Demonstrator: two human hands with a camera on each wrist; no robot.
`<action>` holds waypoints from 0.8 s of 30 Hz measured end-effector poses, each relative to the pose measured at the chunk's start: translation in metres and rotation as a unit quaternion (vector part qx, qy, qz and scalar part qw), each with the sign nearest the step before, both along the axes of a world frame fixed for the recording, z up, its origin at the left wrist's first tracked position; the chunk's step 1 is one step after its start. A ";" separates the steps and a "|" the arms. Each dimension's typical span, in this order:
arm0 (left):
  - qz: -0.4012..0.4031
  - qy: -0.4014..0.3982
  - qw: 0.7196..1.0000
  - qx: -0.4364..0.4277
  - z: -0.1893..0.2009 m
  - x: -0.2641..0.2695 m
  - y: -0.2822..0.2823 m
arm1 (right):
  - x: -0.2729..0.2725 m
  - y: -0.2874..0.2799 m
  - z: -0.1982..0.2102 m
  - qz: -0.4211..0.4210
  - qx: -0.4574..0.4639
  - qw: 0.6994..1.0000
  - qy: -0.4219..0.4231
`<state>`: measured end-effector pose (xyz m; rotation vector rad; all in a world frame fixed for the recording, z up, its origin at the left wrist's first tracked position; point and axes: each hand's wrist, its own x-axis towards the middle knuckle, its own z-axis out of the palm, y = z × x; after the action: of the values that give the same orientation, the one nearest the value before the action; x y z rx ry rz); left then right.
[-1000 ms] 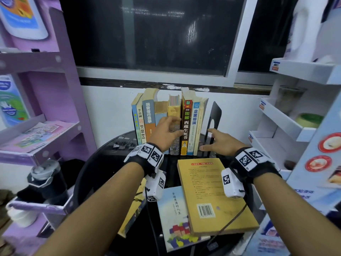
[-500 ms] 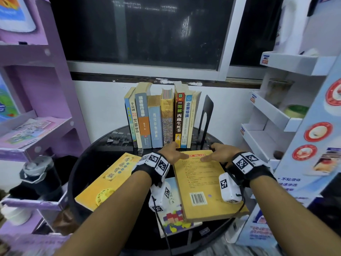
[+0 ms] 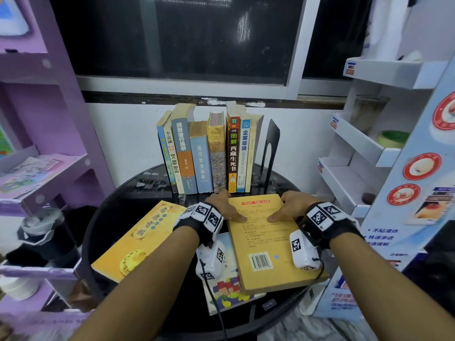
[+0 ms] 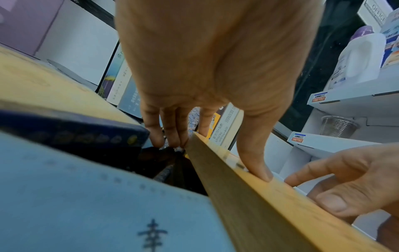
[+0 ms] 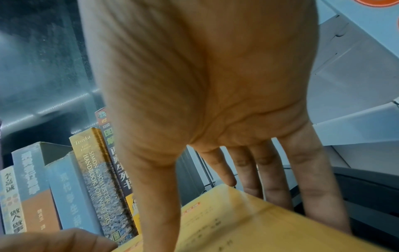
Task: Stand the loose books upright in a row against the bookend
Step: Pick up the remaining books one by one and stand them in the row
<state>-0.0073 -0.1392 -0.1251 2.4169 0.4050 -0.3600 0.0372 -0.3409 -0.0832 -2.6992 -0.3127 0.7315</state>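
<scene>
Since 1 s ago both hands have come off the upright row and dropped to the flat yellow book; since 0.5 s ago they sit further round its far corners.

Head view: left hand (image 3: 222, 205) and right hand (image 3: 293, 206) grip the far corners of the yellow book (image 3: 267, 244), thumbs on the cover. Book lies flat on the round black bench (image 3: 118, 217), partly over a blue book (image 3: 227, 289). Another yellow book (image 3: 140, 239) lies flat to the left. Row of upright books (image 3: 209, 153) stands at the back, w/ black bookend (image 3: 270, 148) just beside its right end.

Left wrist view: left thumb rests on the cover (image 4: 259, 196); fingers (image 4: 164, 126) curl down past the far edge, grasping the book. Right hand's fingers (image 4: 336, 172) show at right, on the same cover.

Right wrist view: right thumb lies on the cover (image 5: 248, 226); fingers (image 5: 311, 179) reach down over the far-right edge, grasping it. Upright spines (image 5: 90, 187) close behind.
</scene>
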 end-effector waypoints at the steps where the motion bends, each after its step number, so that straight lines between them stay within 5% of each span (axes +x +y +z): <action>1: -0.002 -0.003 1.000 0.006 0.001 0.000 0.000 | 0.000 0.000 0.000 0.001 -0.002 1.000 0.000; 15: 0.042 -0.053 0.990 -0.122 0.005 -0.001 0.004 | 0.003 0.005 0.002 -0.009 0.032 0.999 0.033; 24: 0.090 -0.118 0.944 -0.296 0.016 -0.002 0.008 | -0.004 0.000 0.018 -0.027 0.130 0.991 0.020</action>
<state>-0.0090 -0.1314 -0.1088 1.7901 0.3451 -0.0869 0.0333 -0.3404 -0.0654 -2.4346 -0.3005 0.6766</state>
